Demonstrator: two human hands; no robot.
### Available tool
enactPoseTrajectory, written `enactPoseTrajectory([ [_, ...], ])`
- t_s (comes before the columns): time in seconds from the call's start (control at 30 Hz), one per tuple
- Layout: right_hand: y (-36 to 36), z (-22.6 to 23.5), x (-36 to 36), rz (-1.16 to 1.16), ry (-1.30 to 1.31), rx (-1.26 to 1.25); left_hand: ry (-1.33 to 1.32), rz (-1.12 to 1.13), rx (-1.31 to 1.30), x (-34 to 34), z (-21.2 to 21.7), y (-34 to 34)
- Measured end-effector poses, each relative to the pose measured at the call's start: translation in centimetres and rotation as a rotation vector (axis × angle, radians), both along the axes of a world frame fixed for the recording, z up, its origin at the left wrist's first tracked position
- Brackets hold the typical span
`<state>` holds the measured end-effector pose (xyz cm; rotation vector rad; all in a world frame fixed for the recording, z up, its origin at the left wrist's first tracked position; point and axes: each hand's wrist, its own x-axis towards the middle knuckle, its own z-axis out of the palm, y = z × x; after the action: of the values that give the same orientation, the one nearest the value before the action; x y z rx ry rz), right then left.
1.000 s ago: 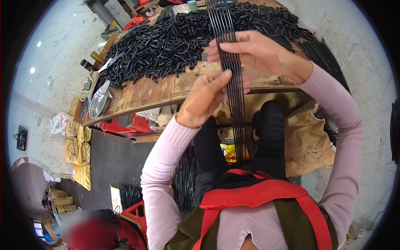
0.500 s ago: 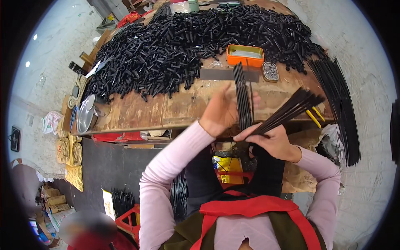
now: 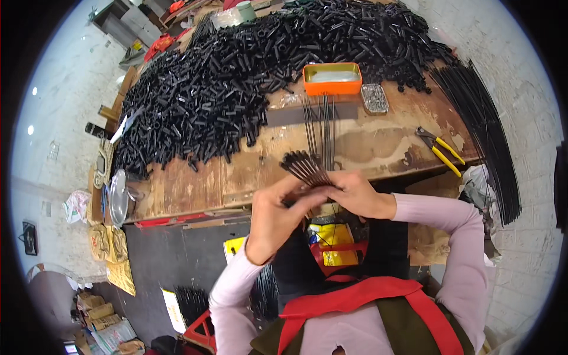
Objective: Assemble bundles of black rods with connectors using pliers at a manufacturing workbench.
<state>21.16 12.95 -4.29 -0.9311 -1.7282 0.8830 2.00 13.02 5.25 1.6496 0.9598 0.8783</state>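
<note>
My left hand [image 3: 278,216] and my right hand [image 3: 355,195] meet at the near edge of a wooden workbench [image 3: 189,186]. Together they grip a small bundle of thin black rods [image 3: 305,167] that fans up and to the left from my fingers. A few more thin rods [image 3: 322,127] lie flat on the bench just beyond the hands, reaching toward an orange tin [image 3: 332,78]. A large heap of short black tubes [image 3: 236,83] covers the far and left part of the bench.
A small tray of metal bits [image 3: 374,97] sits right of the orange tin. Yellow-handled pliers [image 3: 441,151] lie at the bench's right. Long black rods [image 3: 485,130] hang over the right end. A metal lid [image 3: 118,198] rests at the left end.
Both hands came down from above the bench to its near edge. The rod bundle, first held by my right hand pointing right, is now held in both hands pointing up-left.
</note>
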Motion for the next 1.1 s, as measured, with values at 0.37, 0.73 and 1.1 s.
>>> enactPoseTrajectory([
  [0.37, 1.4, 5.6, 3.1, -0.031, -0.124, 0.18, -0.227, -0.086, -0.065, 1.2, 3.9, 0.5],
  [0.73, 24.9, 4.6, 12.4, -0.229, -0.999, 0.114, -0.418, -0.259, -0.128, 1.1, 3.8, -0.2],
  [1.1, 11.7, 13.3, 9.1, -0.177, -0.509, 0.32, -0.219, -0.025, -0.198, 1.4, 5.1, 0.7],
])
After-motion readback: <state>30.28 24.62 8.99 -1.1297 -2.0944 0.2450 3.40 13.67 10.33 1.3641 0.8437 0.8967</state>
